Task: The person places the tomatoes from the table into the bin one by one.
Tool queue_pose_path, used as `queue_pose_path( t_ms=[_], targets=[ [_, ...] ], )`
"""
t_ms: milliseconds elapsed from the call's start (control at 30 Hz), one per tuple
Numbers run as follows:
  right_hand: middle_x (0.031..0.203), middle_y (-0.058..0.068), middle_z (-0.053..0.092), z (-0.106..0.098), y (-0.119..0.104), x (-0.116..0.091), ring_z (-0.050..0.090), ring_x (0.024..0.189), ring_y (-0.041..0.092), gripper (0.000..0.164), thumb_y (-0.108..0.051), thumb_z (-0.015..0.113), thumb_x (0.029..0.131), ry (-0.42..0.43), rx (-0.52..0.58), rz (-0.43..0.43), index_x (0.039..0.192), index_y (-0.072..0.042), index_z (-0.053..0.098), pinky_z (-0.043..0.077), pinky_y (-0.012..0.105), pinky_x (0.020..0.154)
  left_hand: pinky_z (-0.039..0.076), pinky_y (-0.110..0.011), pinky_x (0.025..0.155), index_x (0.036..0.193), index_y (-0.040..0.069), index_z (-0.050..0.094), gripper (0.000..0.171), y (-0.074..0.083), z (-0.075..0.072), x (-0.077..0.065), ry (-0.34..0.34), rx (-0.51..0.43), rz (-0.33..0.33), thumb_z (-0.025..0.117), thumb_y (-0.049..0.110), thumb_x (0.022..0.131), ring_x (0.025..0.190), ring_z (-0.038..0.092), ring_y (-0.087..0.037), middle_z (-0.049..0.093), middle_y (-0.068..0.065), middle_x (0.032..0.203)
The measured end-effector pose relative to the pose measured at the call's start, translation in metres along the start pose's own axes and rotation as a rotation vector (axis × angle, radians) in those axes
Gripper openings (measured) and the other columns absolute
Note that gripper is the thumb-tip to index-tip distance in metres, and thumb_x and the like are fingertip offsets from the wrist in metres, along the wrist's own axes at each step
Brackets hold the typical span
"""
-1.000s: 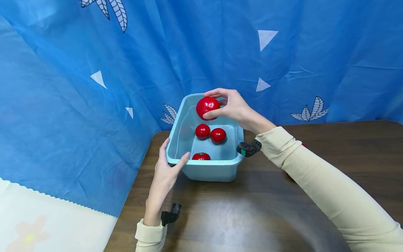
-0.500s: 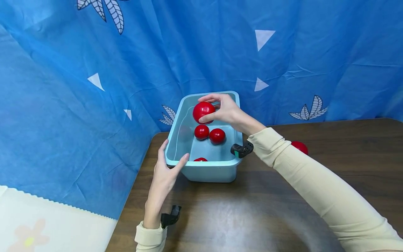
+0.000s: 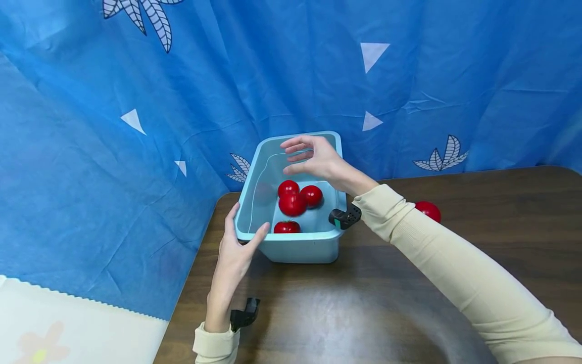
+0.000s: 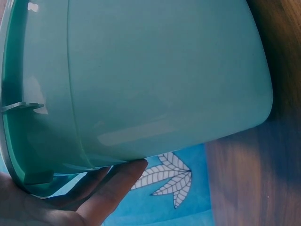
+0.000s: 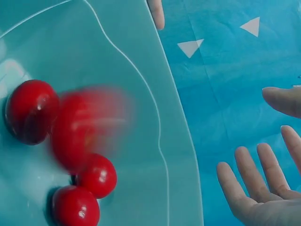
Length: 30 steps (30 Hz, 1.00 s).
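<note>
The tub [image 3: 300, 248] is gripped at its near left corner by the left hand [image 3: 234, 256], the right hand [image 3: 316, 158] held loose and empty above the tomatoes [image 3: 292, 205] inside, probably light, slick and best grasped around the middle.

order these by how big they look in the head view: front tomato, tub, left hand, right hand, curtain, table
Largest to smallest:
1. Curtain
2. Table
3. Tub
4. Left hand and right hand, too alike to rank
5. Front tomato, partly hidden by the tub
</note>
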State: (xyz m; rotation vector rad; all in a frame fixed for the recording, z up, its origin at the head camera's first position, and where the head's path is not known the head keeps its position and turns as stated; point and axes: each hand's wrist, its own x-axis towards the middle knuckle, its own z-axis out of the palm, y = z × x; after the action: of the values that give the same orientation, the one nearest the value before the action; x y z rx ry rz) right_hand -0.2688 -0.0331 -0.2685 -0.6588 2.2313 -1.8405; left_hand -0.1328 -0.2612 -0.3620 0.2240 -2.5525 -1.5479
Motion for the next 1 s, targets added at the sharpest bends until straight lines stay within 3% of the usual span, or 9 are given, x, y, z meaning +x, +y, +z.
queue_pose_path(
  t_ms=[267,533,767,900,1000],
  targets=[
    [0.141,0.015,0.061,-0.012,-0.008,-0.012,0.063,0.126,0.032,0.059,-0.004,0.08,0.089,-0.053,-0.014,-0.054,0.144,-0.007,0.06,0.053,0.051,0.104,0.041,-0.065,0.113,0.167,0.023,0.018,0.095,0.002,0.002,-0.002,0.009,0.014,-0.002,0.073,0.049,0.095,0.144,0.038,-0.037,0.035,-0.012,0.162],
    [0.14,0.013,0.06,-0.057,-0.008,-0.039,0.06,0.129,0.03,0.055,-0.007,0.078,0.093,0.0,-0.031,-0.076,0.144,-0.008,0.059,0.049,0.055,0.109,0.038,-0.065,0.115,0.167,0.024,0.018,0.095,0.002,0.002,-0.003,0.021,0.018,-0.005,0.074,0.051,0.095,0.145,0.039,-0.037,0.035,-0.011,0.163],
    [0.143,0.01,0.059,-0.098,0.009,-0.072,0.059,0.13,0.027,0.055,-0.013,0.077,0.096,0.078,-0.074,-0.037,0.147,-0.011,0.057,0.052,0.048,0.107,0.041,-0.065,0.113,0.167,0.025,0.017,0.096,0.002,0.002,-0.005,0.022,0.026,-0.013,0.074,0.051,0.094,0.145,0.038,-0.037,0.035,-0.011,0.163],
    [0.145,0.01,0.059,-0.117,0.026,-0.096,0.056,0.132,0.026,0.057,-0.016,0.077,0.096,0.107,-0.109,0.014,0.148,-0.012,0.054,0.048,0.054,0.11,0.045,-0.064,0.109,0.167,0.024,0.017,0.096,0.004,0.004,-0.005,0.023,0.031,-0.016,0.075,0.048,0.094,0.144,0.039,-0.038,0.035,-0.012,0.162],
    [0.146,0.011,0.057,-0.131,0.046,-0.117,0.057,0.13,0.022,0.058,-0.018,0.077,0.097,0.115,-0.123,0.044,0.15,-0.013,0.053,0.052,0.042,0.106,0.048,-0.063,0.107,0.167,0.023,0.017,0.097,0.006,0.006,-0.005,0.023,0.032,-0.012,0.076,0.045,0.094,0.143,0.04,-0.038,0.035,-0.013,0.162]
  ],
)
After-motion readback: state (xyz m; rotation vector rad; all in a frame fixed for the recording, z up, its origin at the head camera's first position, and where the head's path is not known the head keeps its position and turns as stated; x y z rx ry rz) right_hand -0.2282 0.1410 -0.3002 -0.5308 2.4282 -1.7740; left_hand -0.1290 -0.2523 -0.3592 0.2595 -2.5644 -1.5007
